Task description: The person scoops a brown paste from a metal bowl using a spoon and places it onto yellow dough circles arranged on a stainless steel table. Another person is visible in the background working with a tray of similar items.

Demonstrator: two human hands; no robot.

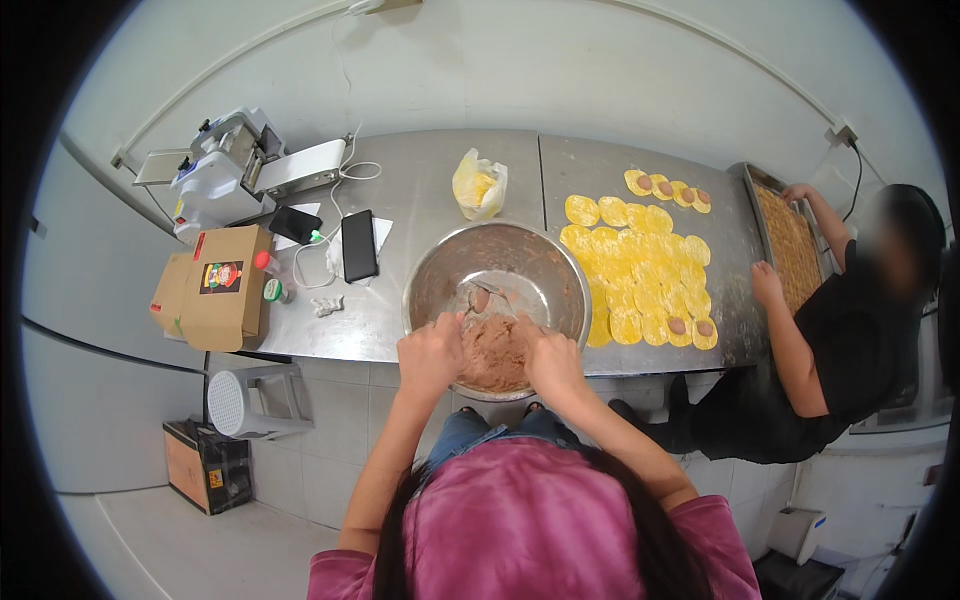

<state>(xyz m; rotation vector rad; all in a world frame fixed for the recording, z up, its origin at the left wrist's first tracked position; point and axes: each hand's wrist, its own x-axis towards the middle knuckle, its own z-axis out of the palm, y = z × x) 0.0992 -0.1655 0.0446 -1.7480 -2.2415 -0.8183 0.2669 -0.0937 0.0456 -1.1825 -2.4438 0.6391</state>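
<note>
Between my forearms at the near edge of a grey metal table (420, 170), one pinkish-brown mound of soft, minced filling (495, 358) sits in the near part of one wide, round, shiny steel bowl (440, 265), roughly round and with no clear long axis. My left hand (430, 352) flanks it on the left and my right hand (551, 357) on the right, both with curled fingers; whether either is clenched around a handle or merely bent, I cannot tell. One small, smooth, oval lump of the same filling (481, 298) lies just beyond the mound, ahead of and between my hands, nearer the left; its long axis is too small to read. To the right of the bowl spread flat, yellow, floury rounds (630, 270), overlapping too much for a sure count. Two at the near right corner bear one pinkish-brown portion (677, 326) apiece, as do four in a short row at the far right: six in all. Farther right, one person in black (800, 370) has both hands at one shallow metal tray (750, 190) of golden-brown food. Past the bowl's far rim stands one thin, whitish plastic bag (480, 187) with yellow contents.
</note>
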